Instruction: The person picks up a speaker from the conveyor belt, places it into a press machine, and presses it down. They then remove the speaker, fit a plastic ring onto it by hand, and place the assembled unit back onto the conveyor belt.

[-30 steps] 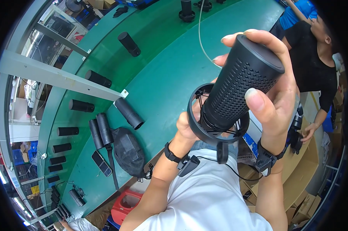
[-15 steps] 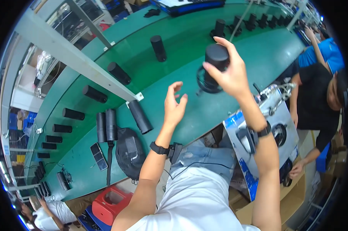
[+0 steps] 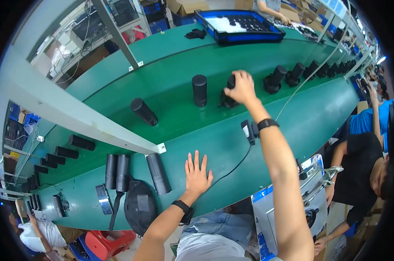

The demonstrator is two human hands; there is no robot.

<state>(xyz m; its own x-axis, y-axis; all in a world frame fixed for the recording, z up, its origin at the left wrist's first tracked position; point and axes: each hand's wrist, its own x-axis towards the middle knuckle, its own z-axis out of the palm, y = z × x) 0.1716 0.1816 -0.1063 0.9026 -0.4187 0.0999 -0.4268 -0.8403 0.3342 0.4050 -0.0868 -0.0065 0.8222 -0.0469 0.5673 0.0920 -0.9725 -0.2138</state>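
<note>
Black plain cylinders (image 3: 81,142): row left of the white post (image 3: 97,117); no ring bases seen, judged not yet fitted.
Loose cylinders (image 3: 123,172): three, around the post's foot, near side.
Upright pair (image 3: 199,90): right of the post, also without rings.
Left hand (image 3: 197,177): right of the post's foot, palm down, fingers spread, holding nothing.
Open room: green table (image 3: 205,143) right of the post, crossed by a cable; near edge just beyond the left wrist.
Right hand (image 3: 240,90): farther right of the post, curled round the held cylinder (image 3: 230,81), base partly hidden.
Ringed cylinders (image 3: 275,79): farthest right of the post, apparently finished.
</note>
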